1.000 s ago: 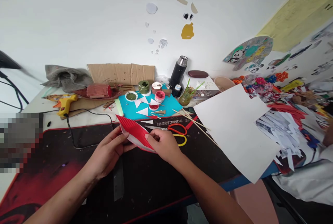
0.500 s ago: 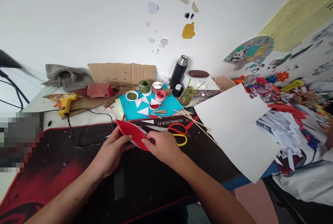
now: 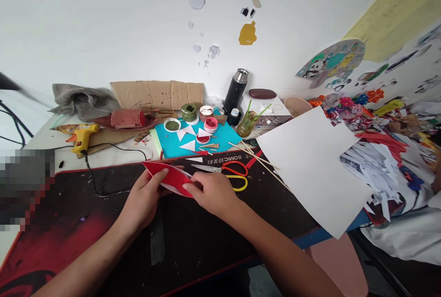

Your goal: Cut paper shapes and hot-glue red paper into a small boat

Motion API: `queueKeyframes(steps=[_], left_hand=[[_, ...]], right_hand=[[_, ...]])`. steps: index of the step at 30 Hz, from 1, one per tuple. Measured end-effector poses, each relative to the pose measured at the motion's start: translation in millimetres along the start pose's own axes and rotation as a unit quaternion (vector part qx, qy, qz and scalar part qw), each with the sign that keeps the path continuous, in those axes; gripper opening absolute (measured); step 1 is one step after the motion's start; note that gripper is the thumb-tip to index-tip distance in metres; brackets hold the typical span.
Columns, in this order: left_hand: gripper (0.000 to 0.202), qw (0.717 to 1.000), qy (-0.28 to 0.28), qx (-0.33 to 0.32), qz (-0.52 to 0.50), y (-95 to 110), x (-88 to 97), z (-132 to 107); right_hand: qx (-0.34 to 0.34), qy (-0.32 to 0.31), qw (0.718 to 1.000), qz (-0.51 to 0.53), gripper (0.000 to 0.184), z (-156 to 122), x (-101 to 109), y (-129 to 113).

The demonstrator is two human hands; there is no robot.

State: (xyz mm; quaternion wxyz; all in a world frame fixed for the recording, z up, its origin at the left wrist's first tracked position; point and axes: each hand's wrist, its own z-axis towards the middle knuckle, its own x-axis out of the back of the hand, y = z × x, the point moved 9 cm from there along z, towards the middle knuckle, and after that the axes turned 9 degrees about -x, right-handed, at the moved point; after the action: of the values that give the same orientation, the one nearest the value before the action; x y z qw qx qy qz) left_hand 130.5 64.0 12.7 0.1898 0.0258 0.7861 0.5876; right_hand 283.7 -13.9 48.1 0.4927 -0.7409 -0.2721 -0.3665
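Note:
Both hands hold a piece of folded red paper (image 3: 175, 179) above the black desk mat (image 3: 200, 237); its pale inner side shows along the edges. My left hand (image 3: 146, 196) grips the left part, thumb pressed on the red face and fingers underneath. At the right end, my right hand (image 3: 212, 193) pinches the paper between thumb and curled fingers. Just behind the right hand lie scissors (image 3: 237, 169) with one orange and one yellow handle, blades pointing left. White paper triangles (image 3: 188, 145) rest on a blue sheet (image 3: 165, 140) farther back.
Open paint jars (image 3: 189, 112) stand on the blue sheet. A yellow glue gun (image 3: 82, 139) with a cord lies left. Thin wooden sticks (image 3: 265, 170) and a large white sheet (image 3: 310, 173) lie right, beside white paper strips (image 3: 370, 173). A black thermos (image 3: 235, 90) stands near the wall.
The red paper has shifted slightly left and tilted flatter. My left thumb has moved up along its face, while my right hand keeps its pinch. The camera view has shifted slightly.

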Motion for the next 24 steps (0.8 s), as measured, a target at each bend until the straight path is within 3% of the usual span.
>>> queueKeyframes(steps=[5,11,17,24], left_hand=[[0.052,0.999,0.016,-0.032,0.024,11.2,5.0,3.5],[0.044,0.997,0.063,-0.05,0.005,21.6,12.2,6.5],[0.05,0.996,0.072,-0.042,-0.011,24.3,6.7,5.3],[0.042,0.996,0.073,-0.035,-0.023,21.1,6.9,3.4]], right_hand=[[0.021,0.0,0.994,0.104,0.018,-4.9,-3.1,8.0],[-0.027,-0.013,0.977,0.21,0.022,-9.2,-2.9,28.7],[-0.058,-0.009,0.972,0.227,0.028,-10.6,-2.1,34.1],[-0.07,-0.024,0.979,0.192,0.038,-8.1,-3.8,37.4]])
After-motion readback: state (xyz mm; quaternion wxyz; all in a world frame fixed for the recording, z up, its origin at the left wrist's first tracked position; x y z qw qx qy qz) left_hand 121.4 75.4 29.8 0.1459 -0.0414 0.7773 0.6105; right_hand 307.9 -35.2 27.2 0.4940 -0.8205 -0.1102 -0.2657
